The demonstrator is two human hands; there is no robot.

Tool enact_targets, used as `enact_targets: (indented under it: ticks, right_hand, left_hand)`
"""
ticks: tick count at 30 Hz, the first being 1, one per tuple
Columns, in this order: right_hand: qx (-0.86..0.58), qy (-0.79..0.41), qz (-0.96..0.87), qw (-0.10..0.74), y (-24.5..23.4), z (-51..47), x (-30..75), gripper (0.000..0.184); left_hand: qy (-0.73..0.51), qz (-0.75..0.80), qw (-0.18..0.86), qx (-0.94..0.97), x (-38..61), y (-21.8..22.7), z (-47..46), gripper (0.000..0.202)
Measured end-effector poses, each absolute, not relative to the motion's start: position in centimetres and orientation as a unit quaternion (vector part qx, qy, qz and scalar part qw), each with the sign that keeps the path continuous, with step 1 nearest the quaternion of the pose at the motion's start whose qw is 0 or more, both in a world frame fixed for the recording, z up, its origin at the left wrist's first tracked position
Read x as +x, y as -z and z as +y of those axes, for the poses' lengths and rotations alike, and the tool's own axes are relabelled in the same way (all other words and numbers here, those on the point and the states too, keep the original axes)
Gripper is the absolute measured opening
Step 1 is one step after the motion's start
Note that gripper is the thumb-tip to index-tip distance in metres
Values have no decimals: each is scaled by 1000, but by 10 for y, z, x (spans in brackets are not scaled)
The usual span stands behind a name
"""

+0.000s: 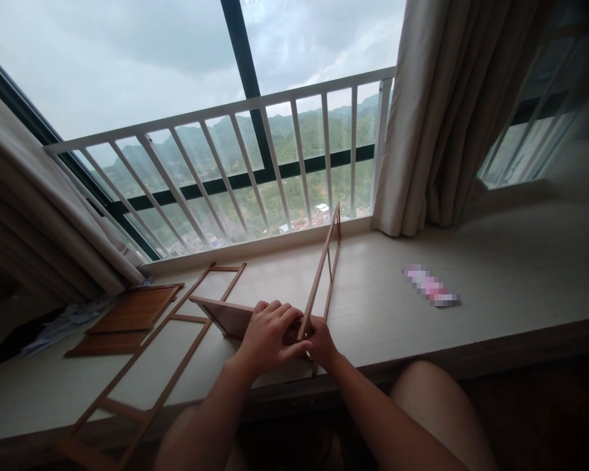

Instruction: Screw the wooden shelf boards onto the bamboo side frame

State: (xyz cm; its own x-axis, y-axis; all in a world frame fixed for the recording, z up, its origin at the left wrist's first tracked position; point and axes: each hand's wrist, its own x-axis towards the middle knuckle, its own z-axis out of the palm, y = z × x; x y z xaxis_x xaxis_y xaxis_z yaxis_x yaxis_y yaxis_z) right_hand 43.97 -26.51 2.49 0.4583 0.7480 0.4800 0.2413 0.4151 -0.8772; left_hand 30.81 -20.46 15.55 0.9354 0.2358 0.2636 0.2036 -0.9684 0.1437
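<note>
My left hand (271, 335) is closed over the right end of a brown wooden panel (226, 316), with its thumb reaching toward the foot of an upright wooden frame (319, 273). On the other side of that frame, my right hand (322, 341) is wrapped round its lower end. Panel and frame meet at an angle between my hands; my fingers hide the joint, so I cannot tell whether they are fastened. A long ladder-like wooden frame (124, 409) with crossbars lies to the left, its near end jutting past the ledge.
Flat wooden boards (132, 309) lie stacked at the left beside crumpled plastic wrapping (66, 327). A blurred pink-and-white item (432, 286) rests on the pale window ledge (373, 314) at the right. White railing (294, 160) and curtains (419, 118) border the back.
</note>
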Motion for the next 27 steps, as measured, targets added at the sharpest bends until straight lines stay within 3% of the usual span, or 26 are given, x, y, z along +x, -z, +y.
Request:
enact_targets:
  ticks: [11,20,27]
  right_hand:
    - [-511,-171,-497,680,-22,-264,440,44]
    - [-571,-167,-489,639,-21,-276,438,27]
    - [-583,-216,-440,648,-8,-283,427,32]
  left_hand:
    - [-154,113,49,980,309,-151,-204,31]
    - [-172,124,59,975,309,-146,-207,33]
    - [-191,128,68,971,308,-145,-211,39]
